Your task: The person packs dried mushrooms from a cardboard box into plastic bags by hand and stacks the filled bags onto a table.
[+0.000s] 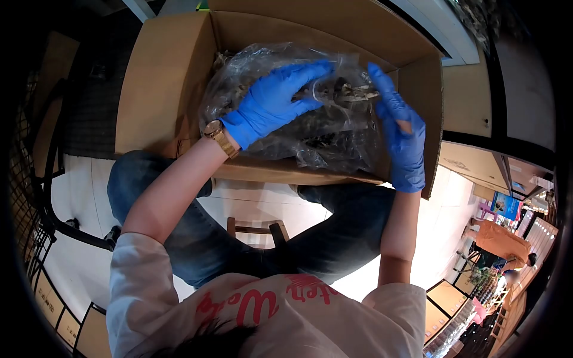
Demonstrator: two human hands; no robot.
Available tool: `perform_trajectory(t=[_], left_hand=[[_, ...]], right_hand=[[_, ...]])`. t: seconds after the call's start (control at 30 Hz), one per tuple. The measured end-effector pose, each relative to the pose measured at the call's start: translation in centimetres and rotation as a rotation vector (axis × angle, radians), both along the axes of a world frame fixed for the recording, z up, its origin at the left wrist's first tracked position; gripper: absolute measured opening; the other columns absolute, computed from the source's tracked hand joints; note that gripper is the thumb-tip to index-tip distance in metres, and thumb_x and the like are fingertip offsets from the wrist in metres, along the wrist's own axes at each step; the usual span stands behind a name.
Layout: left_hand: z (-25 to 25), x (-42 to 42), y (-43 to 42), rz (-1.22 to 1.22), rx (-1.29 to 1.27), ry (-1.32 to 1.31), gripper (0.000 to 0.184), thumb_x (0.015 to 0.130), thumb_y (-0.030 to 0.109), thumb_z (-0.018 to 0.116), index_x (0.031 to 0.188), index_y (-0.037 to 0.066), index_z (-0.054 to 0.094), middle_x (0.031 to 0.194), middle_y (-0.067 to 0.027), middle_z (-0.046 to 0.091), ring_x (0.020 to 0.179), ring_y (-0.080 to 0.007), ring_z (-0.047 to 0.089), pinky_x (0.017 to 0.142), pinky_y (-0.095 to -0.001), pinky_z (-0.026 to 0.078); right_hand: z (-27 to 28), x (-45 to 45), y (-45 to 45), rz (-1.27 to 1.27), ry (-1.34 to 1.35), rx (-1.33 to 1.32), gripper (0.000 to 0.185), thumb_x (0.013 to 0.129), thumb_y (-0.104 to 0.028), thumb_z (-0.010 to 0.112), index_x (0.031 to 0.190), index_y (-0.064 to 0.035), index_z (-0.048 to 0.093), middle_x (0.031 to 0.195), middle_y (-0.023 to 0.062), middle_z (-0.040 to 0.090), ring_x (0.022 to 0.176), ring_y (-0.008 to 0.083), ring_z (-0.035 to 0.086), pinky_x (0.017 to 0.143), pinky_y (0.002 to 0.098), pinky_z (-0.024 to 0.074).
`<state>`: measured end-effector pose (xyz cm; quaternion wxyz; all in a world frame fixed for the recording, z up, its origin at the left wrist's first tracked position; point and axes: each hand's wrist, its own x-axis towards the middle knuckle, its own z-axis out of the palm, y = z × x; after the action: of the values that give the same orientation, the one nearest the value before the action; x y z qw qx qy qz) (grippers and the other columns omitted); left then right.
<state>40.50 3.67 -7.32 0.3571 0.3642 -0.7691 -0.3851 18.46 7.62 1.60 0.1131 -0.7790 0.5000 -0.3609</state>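
Note:
A large clear plastic bag (352,158) fills the cardboard box (164,89) in front of my knees. Inside the bag lie dark and pale brown irregular pieces (355,92), too unclear to name. My left hand (274,98), in a blue glove, rests over the bag with thumb and fingers apart, a fold of plastic between them. Along the box's right side is my right hand (401,128), also gloved in blue. Its fingers stretch upward at the bag's right edge, and no object shows gripped in it. A small tan patch shows on its palm side.
A wooden stool (253,230) stands between my legs, below the box. Cabinets (471,119) line the right side. A black wire rack or cart (45,197) is at the left. Farther right, a person (501,241) in orange-brown clothing is near shelves of goods.

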Motion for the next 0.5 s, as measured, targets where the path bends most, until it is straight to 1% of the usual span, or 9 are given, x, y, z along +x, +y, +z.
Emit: perform_trajectory(t=[0.07,0.13,0.2,0.23,0.3,0.33,0.4,0.43,0.5], left_hand=[[0.3,0.4,-0.3,0.017,-0.026,0.02,0.056,0.082,0.016,0.067,0.134,0.011,0.047,0.134,-0.0078,0.051,0.121,-0.0251,0.051,0.1,-0.0354,0.042],[0.9,0.7,-0.4,0.043,-0.051,0.042,0.054,0.083,0.014,0.067,0.133,0.011,0.048,0.134,-0.0077,0.052,0.121,-0.024,0.051,0.1,-0.0356,0.042],[1.8,0.7,-0.8,0.086,0.04,0.262,0.052,0.083,0.01,0.066,0.132,0.01,0.05,0.132,-0.007,0.054,0.119,-0.0193,0.052,0.098,-0.0332,0.044],[2.0,0.8,-1.2,0.09,0.035,0.263,0.052,0.083,0.01,0.066,0.132,0.01,0.05,0.132,-0.007,0.054,0.119,-0.0193,0.052,0.098,-0.0332,0.044],[2.4,1.0,-2.0,0.103,-0.011,0.469,0.048,0.083,0.022,0.068,0.128,0.013,0.054,0.125,-0.0047,0.059,0.11,-0.0204,0.058,0.094,-0.0327,0.046],[2.6,1.4,-2.0,0.104,-0.006,0.467,0.048,0.083,0.022,0.068,0.128,0.013,0.054,0.125,-0.0047,0.059,0.11,-0.0204,0.058,0.094,-0.0327,0.046],[3.3,2.3,-2.2,0.152,0.198,0.649,0.048,0.082,0.018,0.07,0.127,0.011,0.054,0.122,-0.0048,0.06,0.11,-0.016,0.057,0.096,-0.0292,0.045],[4.0,2.4,-1.9,0.105,0.18,0.685,0.045,0.086,0.005,0.063,0.129,0.005,0.052,0.126,-0.0063,0.057,0.114,-0.0137,0.054,0.097,-0.0269,0.043],[3.5,2.7,-2.8,0.154,0.181,0.697,0.045,0.086,0.004,0.063,0.129,0.005,0.051,0.126,-0.0069,0.057,0.114,-0.0139,0.054,0.098,-0.027,0.043]], right_hand=[[0.5,-0.1,0.3,0.047,0.177,0.075,0.044,0.08,0.01,0.055,0.121,-0.0058,0.06,0.123,0.0065,0.061,0.11,0.0227,0.061,0.088,0.0299,0.0485],[0.7,-1.0,0.5,0.087,0.106,0.056,0.04,0.083,0.004,0.053,0.122,-0.001,0.058,0.123,0.0118,0.061,0.109,0.0239,0.061,0.088,0.0302,0.0477],[0.5,-2.1,0.6,0.152,-0.207,0.049,0.036,0.094,-0.011,0.045,0.124,0.0088,0.051,0.126,0.0175,0.057,0.114,0.0292,0.057,0.099,0.0401,0.0423],[0.3,-2.0,1.0,0.048,-0.202,-0.001,0.039,0.096,-0.018,0.042,0.123,0.0094,0.052,0.122,0.0182,0.059,0.108,0.0283,0.06,0.096,0.0403,0.0456],[0.5,-1.6,1.0,-0.032,-0.262,-0.006,0.035,0.096,-0.015,0.046,0.119,0.0093,0.055,0.118,0.0172,0.061,0.101,0.0252,0.063,0.09,0.0363,0.0477],[0.6,-1.4,1.1,-0.115,-0.322,-0.009,0.031,0.095,-0.013,0.049,0.115,0.0093,0.058,0.115,0.0162,0.064,0.095,0.0222,0.065,0.085,0.0322,0.0497],[-1.4,-2.5,0.2,-0.165,-0.377,0.072,0.03,0.095,-0.015,0.05,0.113,0.0071,0.06,0.109,0.0134,0.066,0.088,0.0194,0.065,0.082,0.0335,0.0507],[-2.9,-3.6,-0.5,-0.163,-0.198,0.288,0.028,0.094,-0.013,0.051,0.114,0.0049,0.06,0.106,0.0121,0.067,0.086,0.019,0.064,0.083,0.0326,0.0506],[-4.8,-3.2,-1.5,-0.203,0.097,0.72,0.027,0.092,-0.011,0.054,0.117,-0.0012,0.06,0.104,0.0111,0.067,0.089,0.0178,0.062,0.084,0.0303,0.05]])
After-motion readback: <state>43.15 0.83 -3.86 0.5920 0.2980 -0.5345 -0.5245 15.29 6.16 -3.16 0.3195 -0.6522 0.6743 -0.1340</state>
